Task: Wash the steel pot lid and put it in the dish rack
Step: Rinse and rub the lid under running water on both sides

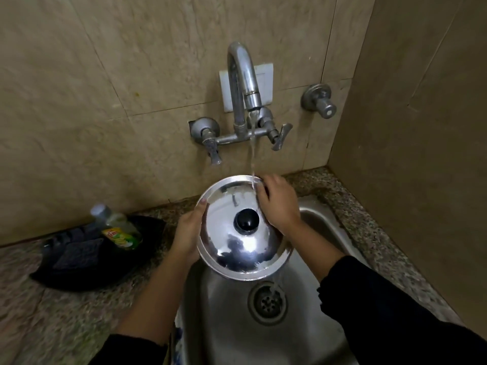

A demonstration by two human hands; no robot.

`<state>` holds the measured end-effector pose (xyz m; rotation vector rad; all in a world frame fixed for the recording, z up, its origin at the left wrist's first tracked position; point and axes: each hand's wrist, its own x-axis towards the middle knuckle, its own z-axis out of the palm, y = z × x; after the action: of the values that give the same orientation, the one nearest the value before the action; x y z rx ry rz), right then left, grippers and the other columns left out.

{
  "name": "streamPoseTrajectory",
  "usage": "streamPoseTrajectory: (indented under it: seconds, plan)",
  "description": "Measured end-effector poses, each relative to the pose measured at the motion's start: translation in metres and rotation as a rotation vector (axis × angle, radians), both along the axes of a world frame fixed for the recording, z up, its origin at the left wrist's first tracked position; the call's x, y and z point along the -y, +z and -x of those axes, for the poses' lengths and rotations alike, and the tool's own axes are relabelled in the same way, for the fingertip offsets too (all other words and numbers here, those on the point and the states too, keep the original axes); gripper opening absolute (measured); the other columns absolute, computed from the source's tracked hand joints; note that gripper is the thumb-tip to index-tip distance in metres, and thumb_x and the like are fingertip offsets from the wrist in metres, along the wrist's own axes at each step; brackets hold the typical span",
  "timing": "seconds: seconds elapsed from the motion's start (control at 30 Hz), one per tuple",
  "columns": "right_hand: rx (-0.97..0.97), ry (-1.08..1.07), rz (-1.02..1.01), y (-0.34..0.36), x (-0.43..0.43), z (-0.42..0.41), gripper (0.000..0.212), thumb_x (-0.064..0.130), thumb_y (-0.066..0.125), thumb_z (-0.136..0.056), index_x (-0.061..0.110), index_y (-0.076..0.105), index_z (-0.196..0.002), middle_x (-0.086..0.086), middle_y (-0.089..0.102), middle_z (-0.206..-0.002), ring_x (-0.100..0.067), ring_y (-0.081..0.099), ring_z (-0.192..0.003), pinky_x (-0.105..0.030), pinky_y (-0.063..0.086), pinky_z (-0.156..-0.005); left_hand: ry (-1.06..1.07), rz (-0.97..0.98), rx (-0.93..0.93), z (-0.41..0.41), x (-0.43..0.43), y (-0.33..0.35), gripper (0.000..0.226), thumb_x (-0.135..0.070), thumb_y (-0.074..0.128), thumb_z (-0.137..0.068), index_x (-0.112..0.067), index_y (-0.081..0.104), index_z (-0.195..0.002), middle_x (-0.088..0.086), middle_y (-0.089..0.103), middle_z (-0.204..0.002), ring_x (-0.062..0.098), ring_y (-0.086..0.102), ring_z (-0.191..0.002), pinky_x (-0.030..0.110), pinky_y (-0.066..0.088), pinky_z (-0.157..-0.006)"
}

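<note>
over the speckled granite surface and its sunken stainless steel sink, the round steel pot lid with a black knob is held tilted, knob side up, under a thin stream of water from the curved chrome wall tap. the left hand has its grip clamped on the lid's left rim, and the right hand clasps the far right rim where the water lands. a dark cloth with a small yellow-green labelled bottle lying on it sits left of the sink.
</note>
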<state>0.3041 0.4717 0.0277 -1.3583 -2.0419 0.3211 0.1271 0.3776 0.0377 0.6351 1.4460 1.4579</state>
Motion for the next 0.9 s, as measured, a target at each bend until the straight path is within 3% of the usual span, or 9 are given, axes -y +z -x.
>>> streamPoseTrajectory:
  seconds: [0.1,0.23,0.37,0.43,0.57,0.67,0.77,0.83,0.9]
  plan:
    - [0.16,0.075,0.004,-0.025,0.03,-0.009,0.058,0.044,0.024,-0.099,0.02,0.026,-0.151,-0.001,0.028,-0.158,-0.019,0.021,-0.147,-0.04,0.019,-0.119,0.132,0.029,0.088,-0.002,0.003,-0.01,0.03,-0.037,0.053,-0.094,-0.011,0.069,-0.09,0.009,0.073,-0.09,0.026,0.068,-0.085,0.036,0.054,-0.078]
    - [0.261,0.147,0.09,-0.043,0.082,-0.005,0.068,0.048,0.022,-0.098,0.017,0.001,-0.154,0.0,-0.007,-0.161,-0.016,-0.009,-0.149,-0.036,-0.002,-0.121,0.295,0.097,0.094,-0.008,-0.002,-0.017,0.035,-0.042,0.052,-0.093,-0.012,0.066,-0.083,0.013,0.069,-0.089,0.029,0.066,-0.082,0.042,0.053,-0.085]
    - [0.363,0.403,-0.1,-0.065,0.114,0.001,0.059,0.033,0.03,-0.1,0.017,0.013,-0.154,-0.001,0.006,-0.162,-0.015,0.004,-0.15,-0.039,0.012,-0.121,0.334,0.139,0.114,-0.012,-0.005,-0.022,0.041,-0.049,0.051,-0.091,-0.01,0.065,-0.084,0.017,0.071,-0.097,0.031,0.068,-0.084,0.043,0.054,-0.085]
    - [0.364,0.509,-0.131,-0.06,0.108,0.007,0.055,0.03,0.029,-0.101,0.016,0.018,-0.153,-0.001,0.012,-0.162,-0.014,0.008,-0.149,-0.036,0.011,-0.121,0.288,0.12,0.093,-0.016,-0.004,-0.019,0.041,-0.046,0.049,-0.094,-0.011,0.067,-0.083,0.011,0.073,-0.087,0.028,0.068,-0.081,0.038,0.054,-0.081]
    - [0.278,0.463,-0.124,-0.04,0.086,0.029,0.056,0.03,0.03,-0.098,0.011,0.027,-0.151,-0.005,0.026,-0.158,-0.017,0.018,-0.148,-0.035,0.018,-0.12,0.206,0.059,0.069,-0.03,0.001,-0.016,0.039,-0.037,0.046,-0.097,-0.012,0.068,-0.076,-0.002,0.074,-0.062,0.015,0.07,-0.066,0.024,0.053,-0.063]
    - [0.299,0.476,-0.205,-0.042,0.084,0.027,0.052,0.031,0.035,-0.099,0.015,0.034,-0.148,-0.002,0.032,-0.156,-0.015,0.02,-0.147,-0.034,0.016,-0.119,0.213,0.049,0.08,-0.034,0.003,-0.018,0.039,-0.038,0.049,-0.096,-0.011,0.069,-0.076,0.0,0.073,-0.063,0.014,0.07,-0.063,0.025,0.052,-0.061]
    - [0.241,0.68,-0.275,-0.053,0.081,-0.01,0.046,0.014,0.05,-0.094,0.023,0.047,-0.139,0.001,0.042,-0.151,-0.016,0.028,-0.145,-0.037,0.021,-0.117,0.258,0.066,0.07,-0.029,0.002,-0.019,0.039,-0.039,0.05,-0.095,-0.01,0.069,-0.077,0.008,0.073,-0.074,0.019,0.07,-0.062,0.027,0.055,-0.063]
    - [0.078,0.58,-0.232,-0.061,0.075,-0.039,0.043,0.01,0.052,-0.091,0.024,0.054,-0.131,-0.002,0.052,-0.142,-0.019,0.038,-0.138,-0.042,0.033,-0.111,0.295,0.071,0.081,-0.022,0.0,-0.021,0.037,-0.041,0.052,-0.093,-0.011,0.068,-0.078,0.013,0.072,-0.085,0.026,0.068,-0.073,0.038,0.055,-0.077]
    - [0.012,0.27,-0.15,-0.061,0.061,-0.057,0.038,0.025,0.044,-0.096,0.021,0.052,-0.133,-0.004,0.052,-0.141,-0.02,0.037,-0.138,-0.048,0.034,-0.11,0.302,0.072,0.089,-0.02,0.0,-0.018,0.034,-0.041,0.053,-0.093,-0.012,0.066,-0.08,0.014,0.07,-0.089,0.026,0.066,-0.075,0.04,0.054,-0.078]
